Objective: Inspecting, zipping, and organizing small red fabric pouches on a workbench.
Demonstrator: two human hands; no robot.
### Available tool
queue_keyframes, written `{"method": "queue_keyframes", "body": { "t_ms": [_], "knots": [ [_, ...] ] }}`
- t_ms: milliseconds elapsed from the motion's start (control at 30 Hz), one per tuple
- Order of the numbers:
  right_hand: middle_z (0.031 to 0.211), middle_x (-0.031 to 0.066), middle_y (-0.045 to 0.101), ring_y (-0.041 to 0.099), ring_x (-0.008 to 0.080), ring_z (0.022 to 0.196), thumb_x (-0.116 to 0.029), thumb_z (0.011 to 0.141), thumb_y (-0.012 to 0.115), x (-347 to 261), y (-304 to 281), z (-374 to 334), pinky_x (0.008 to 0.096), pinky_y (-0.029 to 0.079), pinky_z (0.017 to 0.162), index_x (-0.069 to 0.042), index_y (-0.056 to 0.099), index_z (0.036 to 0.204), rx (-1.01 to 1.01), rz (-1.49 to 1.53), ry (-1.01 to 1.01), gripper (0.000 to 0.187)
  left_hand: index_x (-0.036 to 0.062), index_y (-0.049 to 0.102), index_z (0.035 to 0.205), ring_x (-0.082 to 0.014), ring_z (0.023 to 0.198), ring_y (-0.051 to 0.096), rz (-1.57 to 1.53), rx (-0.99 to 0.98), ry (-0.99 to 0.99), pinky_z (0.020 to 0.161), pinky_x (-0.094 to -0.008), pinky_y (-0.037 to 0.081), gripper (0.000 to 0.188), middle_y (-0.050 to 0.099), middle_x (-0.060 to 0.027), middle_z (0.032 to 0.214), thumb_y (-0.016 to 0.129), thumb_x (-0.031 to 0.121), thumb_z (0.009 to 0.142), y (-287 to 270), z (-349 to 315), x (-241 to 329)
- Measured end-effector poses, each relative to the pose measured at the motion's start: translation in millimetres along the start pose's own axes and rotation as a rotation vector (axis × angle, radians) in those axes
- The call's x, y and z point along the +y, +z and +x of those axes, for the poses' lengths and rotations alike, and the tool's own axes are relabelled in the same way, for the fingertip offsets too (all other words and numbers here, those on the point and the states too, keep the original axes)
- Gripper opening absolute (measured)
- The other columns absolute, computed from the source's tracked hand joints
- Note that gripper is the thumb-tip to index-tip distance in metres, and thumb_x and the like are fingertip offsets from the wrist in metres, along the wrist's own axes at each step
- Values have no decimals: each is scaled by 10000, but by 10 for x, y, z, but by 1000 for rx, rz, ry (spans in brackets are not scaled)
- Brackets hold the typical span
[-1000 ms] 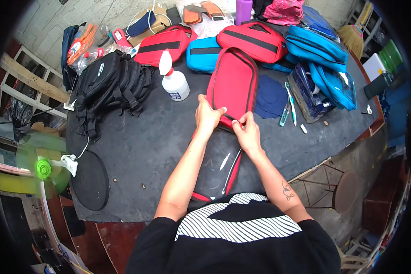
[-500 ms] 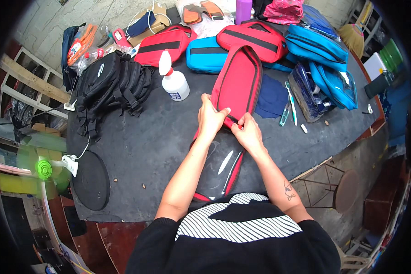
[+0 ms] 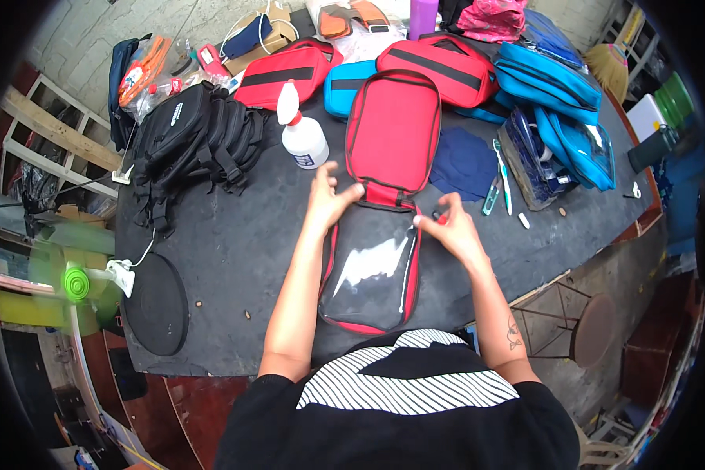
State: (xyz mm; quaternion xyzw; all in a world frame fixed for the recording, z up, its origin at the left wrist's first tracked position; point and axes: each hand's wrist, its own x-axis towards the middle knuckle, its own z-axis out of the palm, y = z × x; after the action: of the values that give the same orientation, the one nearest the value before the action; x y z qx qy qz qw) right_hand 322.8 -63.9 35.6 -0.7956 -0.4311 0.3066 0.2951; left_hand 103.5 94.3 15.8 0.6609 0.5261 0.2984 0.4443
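Observation:
In front of me a red pouch bag lies unfolded flat. Its red fabric panel (image 3: pixel 393 129) with dark zipper edging points away from me, and its clear plastic panel (image 3: pixel 368 274) with red sides is nearest my body. My left hand (image 3: pixel 330 202) is open beside the fold, its fingers apart and thumb tip at the bag's left edge. On the other side my right hand (image 3: pixel 456 231) has curled fingers around a small red-and-black thing (image 3: pixel 443 218), too hidden to name. Its thumb reaches the bag's right edge.
A white spray bottle (image 3: pixel 304 141) stands left of the bag, near black backpacks (image 3: pixel 188 129). Red bags (image 3: pixel 439 66) and blue bags (image 3: pixel 548 78) lie behind. Navy cloth (image 3: pixel 466 164), a toothbrush (image 3: pixel 504 180) and a green cutter (image 3: pixel 490 197) lie right. A fan (image 3: pixel 77 283) spins at left.
The red panel has gone from tilted and twisted to lying flat and straight. Both hands have let go of its near end and moved apart to either side of the bag.

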Motion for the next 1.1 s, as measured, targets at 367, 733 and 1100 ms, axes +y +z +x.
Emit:
{"method": "queue_keyframes", "body": {
  "t_ms": [367, 733, 1100],
  "knots": [
    [1042, 155, 483, 635, 344, 837, -271, 799, 725, -112, 158, -1, 464, 508, 715, -28, 452, 1141, 280, -133, -373, 500, 18, 606, 887, -67, 664, 594, -173, -122, -45, 618, -215, 448, 44, 636, -25, 753, 628, 44, 859, 149, -174, 9],
    [902, 117, 499, 621, 298, 636, -173, 717, 726, -597, 339, 107, 397, 512, 566, -43, 504, 878, 415, -250, -720, 304, 1, 486, 921, -434, 827, 619, 146, 231, 425, 691, -490, 471, 116, 614, -220, 823, 584, 11, 861, 244, -354, 549],
    [968, 150, 473, 624, 336, 631, -86, 691, 686, -658, 313, 207, 425, 521, 551, -22, 477, 888, 345, -246, -662, 294, -2, 494, 1046, -378, 800, 668, 78, 235, 500, 681, -428, 505, 206, 632, -208, 816, 588, -16, 863, 318, -403, 646]
  ]
}}
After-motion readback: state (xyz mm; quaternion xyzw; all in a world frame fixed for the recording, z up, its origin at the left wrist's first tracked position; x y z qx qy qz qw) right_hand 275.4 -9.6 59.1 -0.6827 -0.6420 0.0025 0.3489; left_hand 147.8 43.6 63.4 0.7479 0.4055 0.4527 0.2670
